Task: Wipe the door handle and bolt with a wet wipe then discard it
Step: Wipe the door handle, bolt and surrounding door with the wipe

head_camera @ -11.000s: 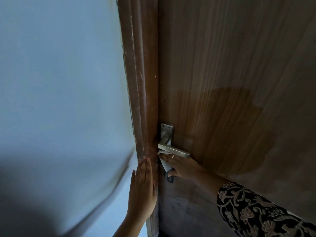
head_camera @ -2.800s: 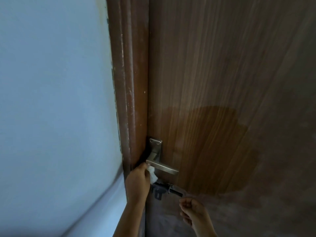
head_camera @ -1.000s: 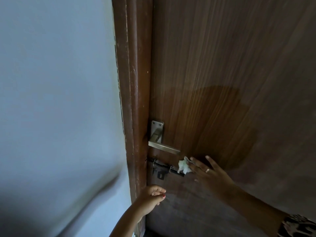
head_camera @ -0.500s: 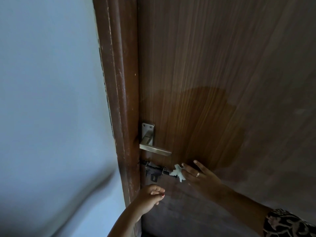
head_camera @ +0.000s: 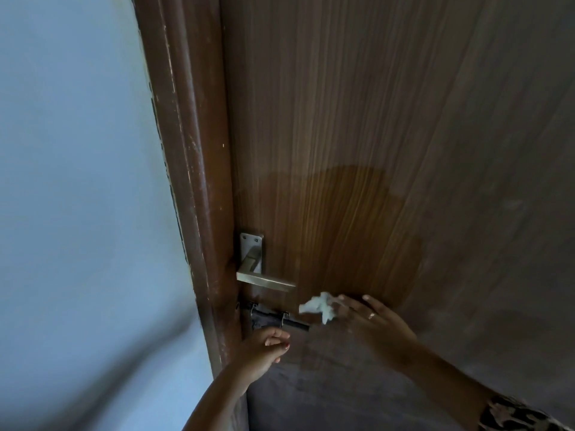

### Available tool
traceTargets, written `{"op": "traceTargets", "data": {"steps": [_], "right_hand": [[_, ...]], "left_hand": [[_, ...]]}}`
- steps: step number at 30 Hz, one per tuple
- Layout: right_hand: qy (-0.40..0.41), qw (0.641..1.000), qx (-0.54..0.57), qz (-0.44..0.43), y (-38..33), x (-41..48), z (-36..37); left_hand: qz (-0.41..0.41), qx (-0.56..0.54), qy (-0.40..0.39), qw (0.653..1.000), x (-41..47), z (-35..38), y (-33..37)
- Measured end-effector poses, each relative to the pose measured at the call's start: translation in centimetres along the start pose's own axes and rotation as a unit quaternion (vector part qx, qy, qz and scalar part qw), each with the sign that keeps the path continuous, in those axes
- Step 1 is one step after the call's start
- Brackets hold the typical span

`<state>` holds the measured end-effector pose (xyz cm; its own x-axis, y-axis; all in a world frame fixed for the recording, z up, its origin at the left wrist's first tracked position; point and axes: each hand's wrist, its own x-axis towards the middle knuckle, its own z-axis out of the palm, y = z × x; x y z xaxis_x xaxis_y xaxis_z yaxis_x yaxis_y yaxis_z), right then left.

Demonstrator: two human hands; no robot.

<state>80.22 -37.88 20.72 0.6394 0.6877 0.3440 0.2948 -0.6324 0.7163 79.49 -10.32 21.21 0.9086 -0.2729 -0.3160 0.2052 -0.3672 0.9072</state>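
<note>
A silver lever door handle [head_camera: 264, 280] sits on its plate at the left edge of a brown wooden door [head_camera: 389, 150]. Just below it is a dark sliding bolt [head_camera: 277, 318]. My right hand [head_camera: 370, 328] pinches a crumpled white wet wipe [head_camera: 317, 307] at its fingertips, just right of the bolt's end and below the handle's tip; the other fingers are spread. My left hand [head_camera: 264, 346] is loosely curled right under the bolt, its fingertips close to it, holding nothing that I can see.
The brown door frame [head_camera: 186, 181] runs down the left of the door, with a pale blue wall [head_camera: 77, 181] beyond it. A patterned sleeve [head_camera: 513, 415] shows at the bottom right corner.
My right hand has drawn the wipe slightly right and up, off the bolt's end. My left hand has risen closer to the underside of the bolt.
</note>
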Motion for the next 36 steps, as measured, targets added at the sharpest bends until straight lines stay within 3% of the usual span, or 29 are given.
{"op": "traceTargets", "data": {"steps": [6,10,16,20,23,30,36], "right_hand": [[0.108,0.962,-0.012,0.249,5.4,5.4,-5.2],[0.112,0.942,0.012,0.318,6.8,10.0,-7.4],[0.074,0.980,0.004,0.186,3.1,9.5,-6.4],[0.109,0.973,-0.013,0.204,5.0,11.9,-7.8],[0.131,0.968,-0.009,0.215,6.3,16.5,-9.9],[0.065,0.992,0.004,0.107,3.6,22.8,-11.5],[0.059,0.995,0.013,0.085,0.7,21.6,-10.3]], "left_hand": [[0.073,-0.028,0.012,0.997,0.6,1.9,2.3],[0.102,-0.039,0.044,0.993,1.0,2.4,3.3],[0.108,-0.066,0.144,0.981,0.9,1.0,3.1],[0.134,-0.043,0.287,0.948,0.5,-0.4,3.0],[0.160,-0.045,0.353,0.921,0.0,-1.4,3.9],[0.126,-0.049,0.401,0.906,-1.4,-3.0,5.6],[0.114,-0.055,0.408,0.904,-2.5,-3.5,5.1]]}}
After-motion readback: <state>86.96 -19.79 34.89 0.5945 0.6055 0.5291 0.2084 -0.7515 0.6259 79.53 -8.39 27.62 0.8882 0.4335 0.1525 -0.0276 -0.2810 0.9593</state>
